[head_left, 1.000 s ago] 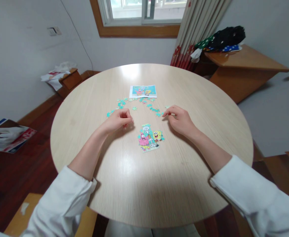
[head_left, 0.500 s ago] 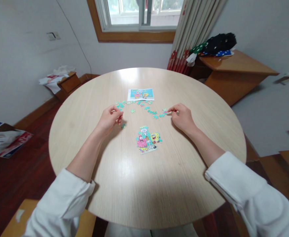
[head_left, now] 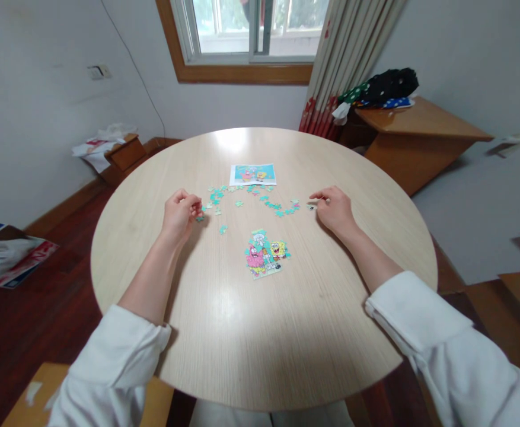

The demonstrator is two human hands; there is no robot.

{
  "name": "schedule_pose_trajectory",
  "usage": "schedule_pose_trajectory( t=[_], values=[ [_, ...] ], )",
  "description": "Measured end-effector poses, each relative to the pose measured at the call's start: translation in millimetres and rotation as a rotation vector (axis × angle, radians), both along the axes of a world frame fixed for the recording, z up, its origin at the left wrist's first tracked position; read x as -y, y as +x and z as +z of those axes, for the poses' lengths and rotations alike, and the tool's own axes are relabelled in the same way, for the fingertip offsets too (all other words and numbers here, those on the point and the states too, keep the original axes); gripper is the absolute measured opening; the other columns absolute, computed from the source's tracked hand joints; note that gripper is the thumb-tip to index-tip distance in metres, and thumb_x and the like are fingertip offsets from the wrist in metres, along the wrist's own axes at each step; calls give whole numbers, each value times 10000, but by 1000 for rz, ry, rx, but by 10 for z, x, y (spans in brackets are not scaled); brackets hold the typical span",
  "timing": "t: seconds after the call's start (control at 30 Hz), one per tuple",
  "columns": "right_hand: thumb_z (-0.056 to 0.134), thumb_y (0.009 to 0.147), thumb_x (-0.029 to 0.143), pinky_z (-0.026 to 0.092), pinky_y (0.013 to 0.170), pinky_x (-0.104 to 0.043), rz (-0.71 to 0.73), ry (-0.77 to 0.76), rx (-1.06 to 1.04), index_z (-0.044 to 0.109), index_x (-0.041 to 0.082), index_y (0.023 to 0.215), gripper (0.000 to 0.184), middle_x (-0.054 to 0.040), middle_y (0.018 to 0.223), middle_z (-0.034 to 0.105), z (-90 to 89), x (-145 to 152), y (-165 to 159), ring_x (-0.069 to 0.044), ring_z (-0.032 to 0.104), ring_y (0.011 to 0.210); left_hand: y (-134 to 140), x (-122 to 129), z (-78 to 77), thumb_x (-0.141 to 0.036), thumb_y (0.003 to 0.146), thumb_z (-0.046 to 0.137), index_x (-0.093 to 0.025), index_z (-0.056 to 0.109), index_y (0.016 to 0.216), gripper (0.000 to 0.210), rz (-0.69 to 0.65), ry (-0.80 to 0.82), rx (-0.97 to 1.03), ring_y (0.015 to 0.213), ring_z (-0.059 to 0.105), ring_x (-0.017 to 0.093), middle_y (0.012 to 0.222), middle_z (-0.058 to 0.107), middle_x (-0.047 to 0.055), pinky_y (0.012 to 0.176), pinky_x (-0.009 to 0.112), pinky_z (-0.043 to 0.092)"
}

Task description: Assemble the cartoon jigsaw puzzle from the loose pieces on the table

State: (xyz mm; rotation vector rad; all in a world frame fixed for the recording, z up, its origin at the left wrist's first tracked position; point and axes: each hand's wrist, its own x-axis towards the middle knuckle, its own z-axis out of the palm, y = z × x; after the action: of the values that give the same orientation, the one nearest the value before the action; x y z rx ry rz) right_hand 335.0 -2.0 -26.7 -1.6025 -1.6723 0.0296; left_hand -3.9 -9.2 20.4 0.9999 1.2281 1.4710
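Jigsaw puzzle (head_left: 266, 256), just below frame centre, is partly assembled; loose pieces (head_left: 279, 213) above are left unjoined. Whether anything is grasped by left hand (head_left: 179, 216) or right hand (head_left: 336, 210) cannot be told.

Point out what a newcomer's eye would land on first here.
Probably the part-built puzzle, its pink and yellow cartoon figures bright near the middle of the pale round table. Next, likely, the loose turquoise pieces scattered beyond it, with the printed card at their far side. Away from the table, the dark cloth on the wooden stand at right stands out against the wall.
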Motion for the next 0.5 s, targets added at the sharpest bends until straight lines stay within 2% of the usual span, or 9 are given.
schedule_pose_trajectory(
  t=[0.2, 0.37, 0.5],
  values=[
    [454, 818, 145, 419, 870, -450, 220, -47, 82, 743, 190, 939, 317, -123, 993, 648, 22, 92, -338, -258, 593, 958, -3, -22, -8, -56, 641, 571, -171, 390, 505, 254, 17, -27, 7, 488, 474, 60, 492, 502, -23, 474, 161, 383],
    [461, 898, 260, 347, 909, -484, 271, -127, 234, 702, 244, 1120, 327, -134, 1163, 621, -1, 142, -513, -291, 541, 1088, 7, -23, -11, -35, 626, 585, -160, 417, 486, 252, -4, -24, 2, 478, 462, 50, 483, 474, -30, 490, 155, 394],
    [463, 909, 272, 327, 917, -491, 272, -141, 272, 710, 250, 1106, 318, -134, 1178, 620, -4, 144, -510, -294, 533, 1098, 10, -33, -40, -57, 625, 599, -164, 411, 476, 263, -31, -25, -24, 473, 460, 56, 472, 465, -28, 469, 155, 381]
  ],
)
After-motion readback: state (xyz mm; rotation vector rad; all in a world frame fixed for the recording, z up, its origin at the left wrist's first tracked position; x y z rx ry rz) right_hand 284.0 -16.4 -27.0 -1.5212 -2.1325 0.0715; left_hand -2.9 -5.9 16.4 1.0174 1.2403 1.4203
